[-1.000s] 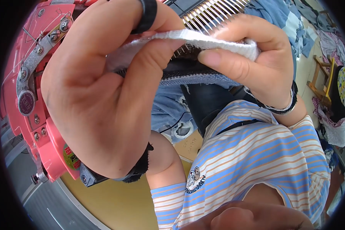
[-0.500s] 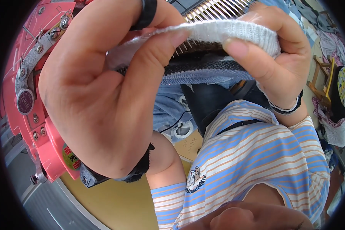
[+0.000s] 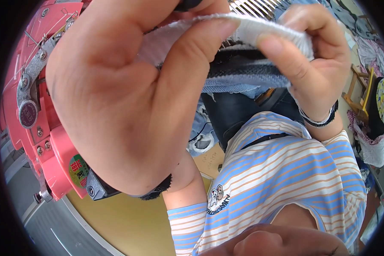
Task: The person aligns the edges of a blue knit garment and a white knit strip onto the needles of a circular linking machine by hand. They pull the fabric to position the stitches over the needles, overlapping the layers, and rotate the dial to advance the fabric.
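Note:
A white ribbed knit band (image 3: 256, 30) stretches between my hands along a row of thin metal pins (image 3: 251, 9). My left hand (image 3: 115, 94), large and close on the left, pinches its edge with the thumb on the near side; the fingers behind are mostly hidden. On the right, my right hand (image 3: 318, 64) grips the other end, thumb in front and fingers curled over the back. Below the band hangs blue-grey knit fabric (image 3: 243, 82) with a dark strip above it. Whether the band's stitches sit on the pins cannot be made out.
A pink machine (image 3: 57, 145) with a metal arm and thread guides stands close at the left. Blue fabric (image 3: 200, 128) lies below the work, beside a cardboard piece (image 3: 211, 161). Wooden stool legs (image 3: 362, 102) and heaped cloth (image 3: 373, 145) are at the far right.
My left hand has shifted right along the white band, bringing its thumb nearer the right one. The right thumb has moved slightly right, still gripping the band.

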Demonstrator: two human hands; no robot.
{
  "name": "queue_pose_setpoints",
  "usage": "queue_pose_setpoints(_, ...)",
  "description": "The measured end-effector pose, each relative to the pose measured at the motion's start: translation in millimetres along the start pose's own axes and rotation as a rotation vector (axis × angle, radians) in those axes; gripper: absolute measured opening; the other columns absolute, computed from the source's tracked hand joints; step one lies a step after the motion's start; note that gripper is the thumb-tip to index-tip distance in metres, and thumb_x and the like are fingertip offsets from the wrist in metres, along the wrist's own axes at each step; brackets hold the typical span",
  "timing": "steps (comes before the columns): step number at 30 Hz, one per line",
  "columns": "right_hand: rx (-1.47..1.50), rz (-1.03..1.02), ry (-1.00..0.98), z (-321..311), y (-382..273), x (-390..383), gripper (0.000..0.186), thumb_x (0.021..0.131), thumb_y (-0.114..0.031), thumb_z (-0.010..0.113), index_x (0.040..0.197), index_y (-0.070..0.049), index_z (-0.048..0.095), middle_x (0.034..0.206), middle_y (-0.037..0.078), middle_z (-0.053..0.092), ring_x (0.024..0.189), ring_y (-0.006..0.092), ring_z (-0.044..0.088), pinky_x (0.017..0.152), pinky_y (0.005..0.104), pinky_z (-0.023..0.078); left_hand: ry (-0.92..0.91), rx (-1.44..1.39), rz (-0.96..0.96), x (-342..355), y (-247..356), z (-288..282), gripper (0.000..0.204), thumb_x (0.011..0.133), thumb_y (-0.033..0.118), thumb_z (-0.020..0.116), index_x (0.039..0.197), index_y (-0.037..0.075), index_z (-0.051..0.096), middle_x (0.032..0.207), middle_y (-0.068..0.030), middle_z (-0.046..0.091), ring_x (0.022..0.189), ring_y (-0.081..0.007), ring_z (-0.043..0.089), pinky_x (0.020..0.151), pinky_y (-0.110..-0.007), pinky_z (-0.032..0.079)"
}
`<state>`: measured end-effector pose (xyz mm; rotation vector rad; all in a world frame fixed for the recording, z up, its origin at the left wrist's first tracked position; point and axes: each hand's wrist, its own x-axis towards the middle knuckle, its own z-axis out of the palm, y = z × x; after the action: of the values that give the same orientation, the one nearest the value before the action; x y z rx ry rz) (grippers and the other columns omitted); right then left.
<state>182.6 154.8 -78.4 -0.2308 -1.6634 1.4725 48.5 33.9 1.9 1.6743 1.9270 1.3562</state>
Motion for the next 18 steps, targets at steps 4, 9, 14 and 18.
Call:
queue_pose_setpoints(4,-0.034,0.042,-0.196,8,0,-2,0.022,0.07,-0.002,0.072,0.089,-0.002,0.06,0.082,0.001,0.058,0.071,0.006,0.051,0.062,0.0189,0.037,-0.033,0.041,0.015,2,2,-2,0.014,0.079,-0.009,0.06,0.093,-0.009,0.059,0.085,-0.0097,0.061,0.079,-0.0126,0.056,0.075,-0.022,0.044)
queue_pose_setpoints(9,0.072,0.182,-0.212,6,2,1,0.017,0.072,-0.005,0.073,0.085,-0.001,0.063,0.074,0.001,0.057,0.065,0.0046,0.05,0.057,0.0177,0.035,-0.064,0.013,0.022,3,-1,-2,0.011,0.08,-0.008,0.059,0.091,-0.009,0.059,0.084,-0.0101,0.061,0.076,-0.0124,0.055,0.074,-0.022,0.044)
queue_pose_setpoints(14,-0.005,0.0,-0.393,-6,-8,17,0.02,0.07,0.0,0.074,0.085,0.003,0.06,0.073,0.01,0.063,0.062,0.0098,0.058,0.054,0.0225,0.043,-0.087,0.068,-0.014,4,5,-4,0.01,0.08,-0.008,0.059,0.09,-0.008,0.059,0.083,-0.0085,0.061,0.075,-0.0118,0.055,0.074,-0.022,0.043)
queue_pose_setpoints(18,0.127,0.052,-0.233,1,-1,9,0.016,0.07,0.0,0.074,0.082,0.002,0.063,0.072,0.01,0.063,0.059,0.0104,0.057,0.053,0.0229,0.042,-0.009,0.031,-0.053,1,14,2,0.01,0.079,-0.006,0.061,0.089,-0.007,0.06,0.082,-0.0072,0.061,0.075,-0.0108,0.055,0.073,-0.021,0.043)
